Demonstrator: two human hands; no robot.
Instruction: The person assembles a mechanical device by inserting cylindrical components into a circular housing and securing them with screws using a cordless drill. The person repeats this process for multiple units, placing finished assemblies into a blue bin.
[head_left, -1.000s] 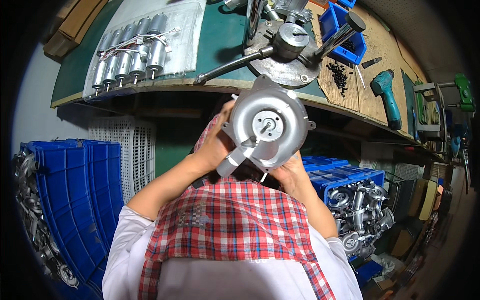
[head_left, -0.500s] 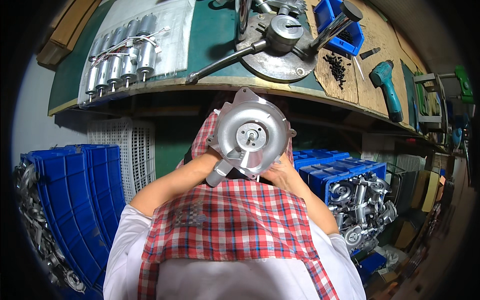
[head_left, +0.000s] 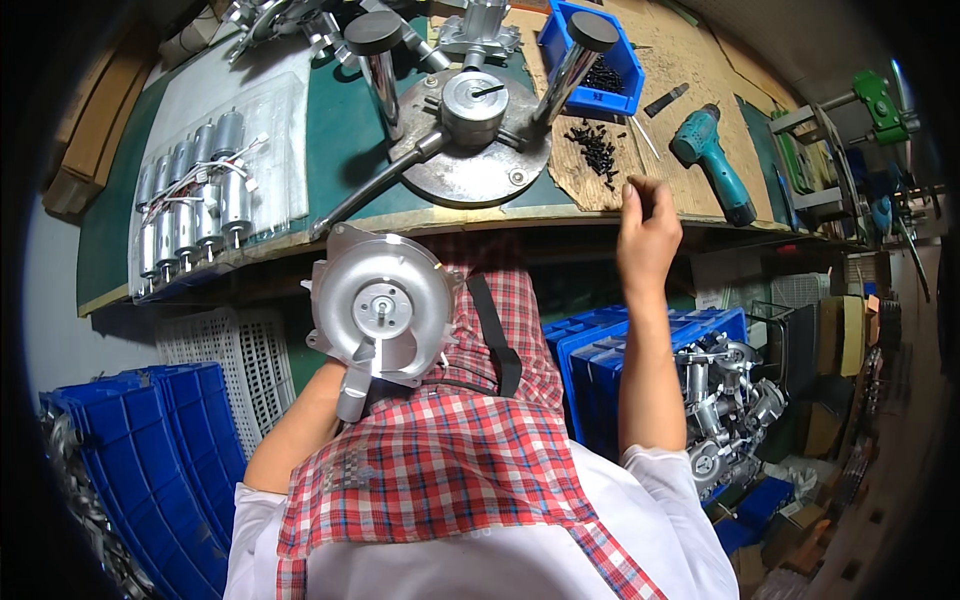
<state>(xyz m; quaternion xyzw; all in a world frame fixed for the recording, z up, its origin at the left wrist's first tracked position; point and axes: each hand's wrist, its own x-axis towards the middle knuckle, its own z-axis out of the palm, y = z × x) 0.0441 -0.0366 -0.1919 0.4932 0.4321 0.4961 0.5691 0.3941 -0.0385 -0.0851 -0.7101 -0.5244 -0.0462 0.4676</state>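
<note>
Off the silver housing, right hand hovers near black screws at two o'clock, fingers curled, grip unclear; left hand hidden.

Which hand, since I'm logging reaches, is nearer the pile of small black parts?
Right. The right hand is close to the pile, at its lower right; the left hand, hidden behind the metal housing, is farther off, to the lower left.

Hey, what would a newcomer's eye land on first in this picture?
Likely the silver volute housing left of centre, with the left forearm running behind it. Beyond it, a round metal fixture with two black-capped posts stands on the green bench top. At right, a teal cordless drill lies on cardboard, near the right hand.
</note>
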